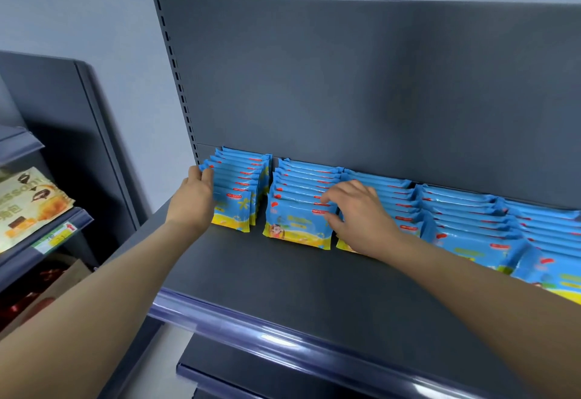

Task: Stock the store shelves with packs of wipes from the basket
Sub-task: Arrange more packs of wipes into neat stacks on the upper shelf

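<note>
Several rows of blue and yellow wipe packs stand upright along the back of a dark grey shelf (283,276). My left hand (193,199) rests against the left side of the leftmost row (240,191), fingers curled round the edges of its packs. My right hand (358,216) lies over the third row (393,197), and its fingertips touch the right ends of the packs in the second row (298,207). More rows (471,219) run on to the right edge of the view. The basket is out of sight.
The shelf's front edge carries a glossy purple price rail (283,332), with a lower shelf (239,376) beneath. A neighbouring shelf unit at the left holds snack bags (28,207) and red items (22,298). The slotted upright (179,84) and back panel rise behind the packs.
</note>
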### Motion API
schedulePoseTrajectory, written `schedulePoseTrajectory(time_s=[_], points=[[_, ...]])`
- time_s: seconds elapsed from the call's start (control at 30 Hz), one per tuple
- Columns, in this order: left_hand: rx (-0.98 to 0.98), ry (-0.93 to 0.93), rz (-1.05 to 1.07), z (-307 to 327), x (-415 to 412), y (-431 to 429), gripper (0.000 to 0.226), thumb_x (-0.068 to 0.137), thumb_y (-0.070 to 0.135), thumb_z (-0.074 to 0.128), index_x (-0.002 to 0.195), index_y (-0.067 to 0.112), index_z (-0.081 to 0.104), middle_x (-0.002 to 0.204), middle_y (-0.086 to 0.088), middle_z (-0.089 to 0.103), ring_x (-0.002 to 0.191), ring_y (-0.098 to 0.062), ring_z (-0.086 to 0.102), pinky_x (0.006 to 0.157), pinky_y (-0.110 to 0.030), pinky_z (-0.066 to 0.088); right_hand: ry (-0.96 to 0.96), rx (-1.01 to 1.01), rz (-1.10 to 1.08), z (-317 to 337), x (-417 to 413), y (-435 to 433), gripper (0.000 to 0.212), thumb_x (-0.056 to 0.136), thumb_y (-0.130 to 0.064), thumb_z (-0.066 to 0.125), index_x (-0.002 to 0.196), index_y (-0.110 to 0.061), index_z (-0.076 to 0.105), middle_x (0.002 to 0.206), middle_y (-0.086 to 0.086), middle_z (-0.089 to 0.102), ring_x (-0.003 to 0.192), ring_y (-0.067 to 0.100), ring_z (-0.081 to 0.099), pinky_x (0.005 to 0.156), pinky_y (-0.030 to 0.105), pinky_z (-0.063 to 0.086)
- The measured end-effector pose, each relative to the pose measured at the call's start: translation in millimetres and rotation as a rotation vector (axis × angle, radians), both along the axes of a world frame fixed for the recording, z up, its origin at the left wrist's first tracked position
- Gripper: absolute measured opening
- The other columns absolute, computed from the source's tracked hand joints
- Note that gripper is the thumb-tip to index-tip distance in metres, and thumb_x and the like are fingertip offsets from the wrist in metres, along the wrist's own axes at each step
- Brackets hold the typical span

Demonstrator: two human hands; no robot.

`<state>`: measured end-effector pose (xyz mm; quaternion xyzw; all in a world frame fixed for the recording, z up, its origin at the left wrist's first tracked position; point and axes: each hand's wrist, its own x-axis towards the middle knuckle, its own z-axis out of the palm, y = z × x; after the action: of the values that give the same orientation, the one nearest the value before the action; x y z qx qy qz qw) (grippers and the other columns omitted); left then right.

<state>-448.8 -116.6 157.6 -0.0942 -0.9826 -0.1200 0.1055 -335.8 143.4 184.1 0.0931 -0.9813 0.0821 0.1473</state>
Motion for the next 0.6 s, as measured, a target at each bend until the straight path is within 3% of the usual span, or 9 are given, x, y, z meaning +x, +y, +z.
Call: schedulePoseTrajectory(time_s=[0.1, 0.3, 0.6], points=[[-0.026, 0.108, -0.07, 10.7, 20.1, 21.3, 0.043, 0.083, 0.003, 0.058, 0.123, -0.003, 0.045, 0.113, -0.022, 0.045, 0.091, -0.041, 0.051, 0.079, -0.047, 0.043, -0.007, 0.001, -0.017, 3.0, 8.6, 11.0, 0.029, 0.093, -0.026, 0.05, 0.121, -0.021, 0.054, 0.125, -0.006, 0.052, 0.124, 0.015, 0.037, 0.1, 0.028, 0.021], [0.097, 0.21, -0.502, 36.6, 82.2, 113.8, 0.044, 0.078, 0.006, 0.069, 0.119, 0.0, 0.055, 0.108, -0.019, 0.053, 0.097, -0.039, 0.054, 0.088, -0.045, 0.046, -0.005, 0.011, -0.113, 10.9, 51.3, 63.9, 0.03, 0.091, -0.024, 0.053, 0.121, -0.017, 0.055, 0.126, -0.002, 0.053, 0.123, 0.018, 0.04, 0.102, 0.03, 0.022], [0.085, 0.199, -0.874, 50.0, 226.4, 292.7, 0.04, 0.088, 0.027, 0.059, 0.125, 0.015, 0.05, 0.119, -0.003, 0.051, 0.115, -0.023, 0.043, 0.099, -0.034, 0.029, -0.024, 0.067, -0.373, 24.2, 181.3, 229.9, 0.036, 0.089, -0.023, 0.056, 0.125, -0.017, 0.054, 0.128, 0.003, 0.054, 0.125, 0.023, 0.041, 0.1, 0.033, 0.026]])
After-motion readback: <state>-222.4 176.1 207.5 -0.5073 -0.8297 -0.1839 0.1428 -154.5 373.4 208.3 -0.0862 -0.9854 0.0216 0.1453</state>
